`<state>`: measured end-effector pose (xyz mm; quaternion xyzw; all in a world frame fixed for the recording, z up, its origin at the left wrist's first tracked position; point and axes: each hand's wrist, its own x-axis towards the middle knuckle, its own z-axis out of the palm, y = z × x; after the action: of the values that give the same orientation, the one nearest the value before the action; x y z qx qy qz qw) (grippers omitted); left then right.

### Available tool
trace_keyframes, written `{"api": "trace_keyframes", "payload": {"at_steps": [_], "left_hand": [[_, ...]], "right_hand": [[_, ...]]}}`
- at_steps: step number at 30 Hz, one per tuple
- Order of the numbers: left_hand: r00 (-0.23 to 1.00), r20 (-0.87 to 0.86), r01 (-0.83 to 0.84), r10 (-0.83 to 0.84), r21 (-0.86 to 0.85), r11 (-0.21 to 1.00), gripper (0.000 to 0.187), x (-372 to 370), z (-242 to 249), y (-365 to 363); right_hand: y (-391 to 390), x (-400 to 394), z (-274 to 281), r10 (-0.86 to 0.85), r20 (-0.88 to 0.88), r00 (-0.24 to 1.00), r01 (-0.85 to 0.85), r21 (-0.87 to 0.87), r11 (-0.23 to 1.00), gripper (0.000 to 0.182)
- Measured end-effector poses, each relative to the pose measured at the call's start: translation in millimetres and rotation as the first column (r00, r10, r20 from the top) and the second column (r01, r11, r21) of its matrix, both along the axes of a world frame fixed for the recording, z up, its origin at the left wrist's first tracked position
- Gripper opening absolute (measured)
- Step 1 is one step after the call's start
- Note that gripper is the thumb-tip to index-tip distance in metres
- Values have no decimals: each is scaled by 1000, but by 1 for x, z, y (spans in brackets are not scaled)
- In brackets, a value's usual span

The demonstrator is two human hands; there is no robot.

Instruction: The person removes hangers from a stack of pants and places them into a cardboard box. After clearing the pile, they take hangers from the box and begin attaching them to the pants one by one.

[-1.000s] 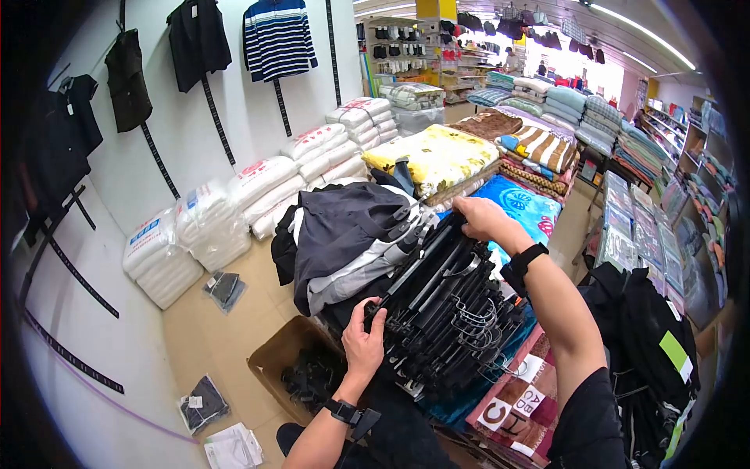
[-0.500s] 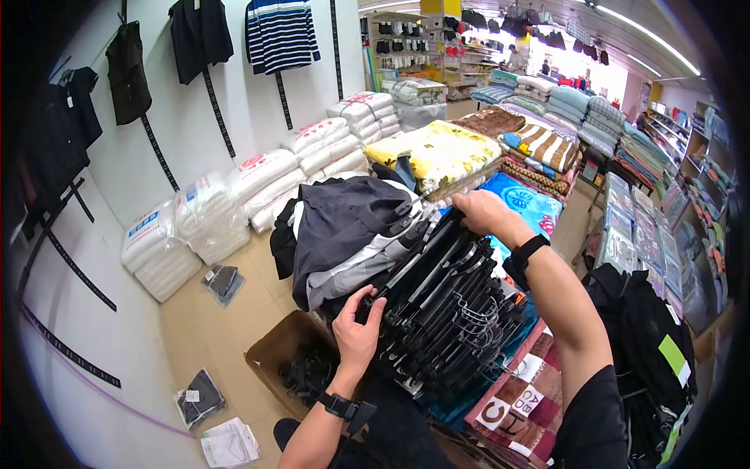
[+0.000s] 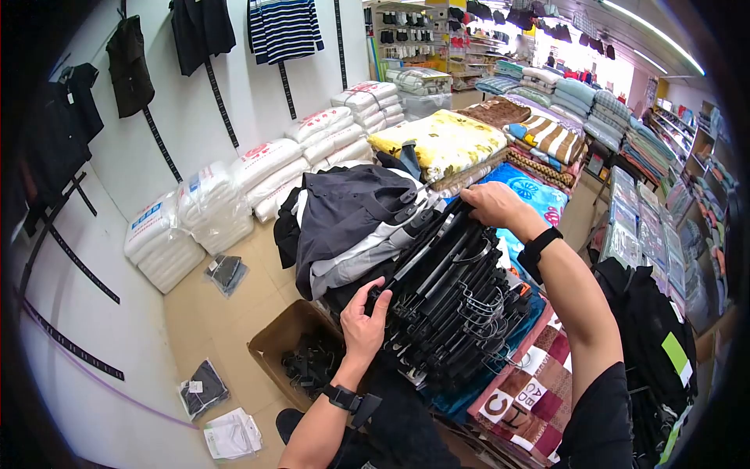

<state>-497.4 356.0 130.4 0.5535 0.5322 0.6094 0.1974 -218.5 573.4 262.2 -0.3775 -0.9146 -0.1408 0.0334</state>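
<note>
A thick bundle of black clothes hangers (image 3: 445, 313) with metal hooks lies on a pile of folded blankets in front of me. My left hand (image 3: 364, 327) is at the near left end of the bundle, thumb and fingers closed around the hanger ends. At the far end, my right hand (image 3: 501, 209) grips the hanger tips from above, its fingers curled over them. Just left of the hangers is a heap of dark grey garments (image 3: 355, 207), with light grey and white ones beneath. Clips or hanger parts cannot be told apart within the bundle.
An open cardboard box (image 3: 269, 344) with black hangers stands on the floor below my left hand. Black garments (image 3: 641, 313) lie to the right. A yellow floral blanket (image 3: 437, 144) is beyond the heap, and white packed bundles (image 3: 273, 168) line the wall.
The view has shifted slightly. Both hands stay on the ends of the hanger bundle, with little visible movement relative to it.
</note>
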Motion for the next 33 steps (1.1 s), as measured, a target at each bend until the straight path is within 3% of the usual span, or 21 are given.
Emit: {"api": "trace_keyframes", "payload": {"at_steps": [12,16,20,21,24,26,30,33], "left_hand": [[1000,-3,-21,21,97,995,34,5,9,-5],[997,-63,-29,35,94,995,30,-2,20,-6],[990,133,22,-38,115,993,30,2,31,-9],[960,261,84,-105,91,992,30,0,27,-8],[927,328,152,-181,113,982,35,-10,20,-11],[899,400,166,-180,71,984,38,-18,17,-16],[711,690,181,-135,5,983,42,-37,9,-30],[573,812,169,-114,19,985,45,-61,-10,-50]], "right_hand": [[-8,5,6,-13,-6,1000,12,-10,1000,27],[-20,9,25,33,-98,995,-28,56,998,27],[-30,15,37,99,-157,983,-82,112,990,31],[-35,14,39,97,-220,971,-69,134,989,31],[-39,12,29,89,-310,947,-47,141,989,39],[-49,4,16,36,-478,878,18,108,994,47],[-53,0,-26,-48,-637,769,79,20,997,37],[-52,2,-64,58,-655,753,6,95,995,24]]}}
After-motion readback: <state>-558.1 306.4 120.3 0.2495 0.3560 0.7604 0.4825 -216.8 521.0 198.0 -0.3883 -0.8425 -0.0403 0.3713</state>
